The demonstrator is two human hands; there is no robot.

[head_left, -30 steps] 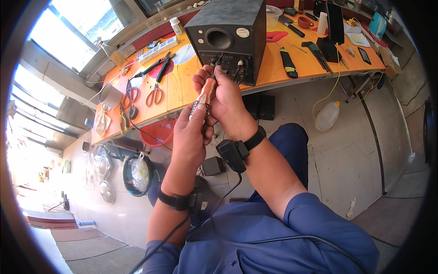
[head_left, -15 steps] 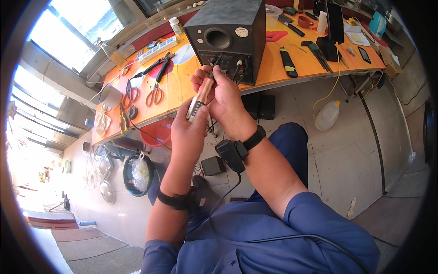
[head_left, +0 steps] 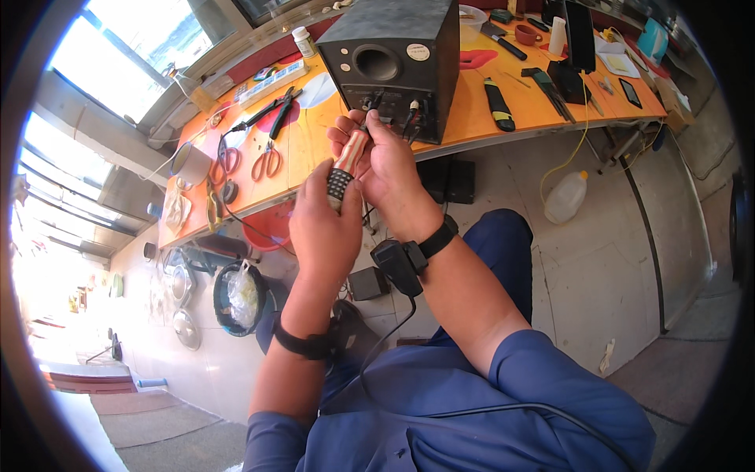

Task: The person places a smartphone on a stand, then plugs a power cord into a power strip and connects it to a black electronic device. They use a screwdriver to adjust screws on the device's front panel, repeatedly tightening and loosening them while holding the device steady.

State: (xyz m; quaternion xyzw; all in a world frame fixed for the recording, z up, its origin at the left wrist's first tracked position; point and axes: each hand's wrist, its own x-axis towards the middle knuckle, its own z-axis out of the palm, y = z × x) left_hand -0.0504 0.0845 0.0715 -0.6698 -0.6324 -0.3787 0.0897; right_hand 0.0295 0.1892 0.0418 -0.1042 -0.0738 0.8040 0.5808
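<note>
By the look of it, a small repair workshop: near the window (head_left: 134, 59) at left, an orange table (head_left: 308, 149) carries pliers (head_left: 283, 116) and scissors (head_left: 267, 164) left of a black speaker (head_left: 403, 72).

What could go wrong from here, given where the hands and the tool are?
Slip: the left hand and right hand both grip the striped-handled tool close to the black speaker, so a slip might scratch its panel.
Snag: black cables plugged into that panel run close to the right hand, which could tug one loose.
Shift: the speaker stands near the front edge of the table; a hard pull could perhaps drag it over.
</note>
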